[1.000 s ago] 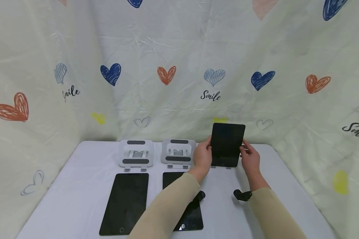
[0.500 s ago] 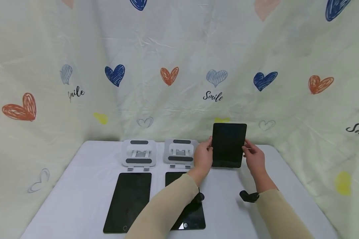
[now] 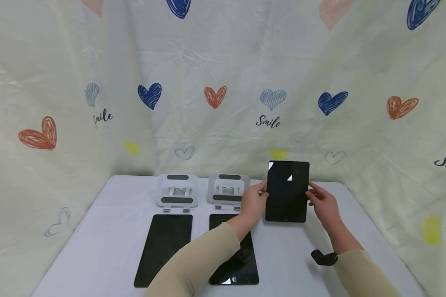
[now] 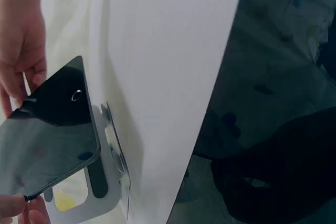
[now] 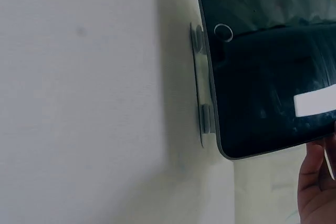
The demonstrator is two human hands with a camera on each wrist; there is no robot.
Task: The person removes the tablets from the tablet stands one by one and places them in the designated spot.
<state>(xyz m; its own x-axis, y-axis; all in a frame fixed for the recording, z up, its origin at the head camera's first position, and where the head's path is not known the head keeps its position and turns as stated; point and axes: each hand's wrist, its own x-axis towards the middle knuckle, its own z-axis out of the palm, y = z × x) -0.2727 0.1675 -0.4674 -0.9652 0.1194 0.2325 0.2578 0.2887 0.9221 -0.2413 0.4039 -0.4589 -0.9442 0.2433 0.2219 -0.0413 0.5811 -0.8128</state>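
Both hands hold a black tablet (image 3: 286,194) by its long sides, screen facing me and home button at the bottom. My left hand (image 3: 253,201) pinches its left edge; my right hand (image 3: 324,205) pinches the right edge with thumb and fingers. Behind the tablet is a light grey tablet stand (image 4: 107,203) with a dark pad, mostly hidden in the head view. The stand's lower hooks (image 5: 206,118) show just below the tablet's bottom edge in the right wrist view. Whether tablet and stand touch, I cannot tell.
Two more grey stands, a left one (image 3: 177,192) and a middle one (image 3: 228,190), stand along the table's back. A black tablet (image 3: 165,243) lies before the left stand. Another tablet (image 3: 241,264) lies partly under my left forearm. A heart-printed curtain (image 3: 215,136) hangs behind.
The held tablet has come down and nearer to me, and its home button now shows. Both hands moved with it, still gripping its sides. The head view has shifted slightly.
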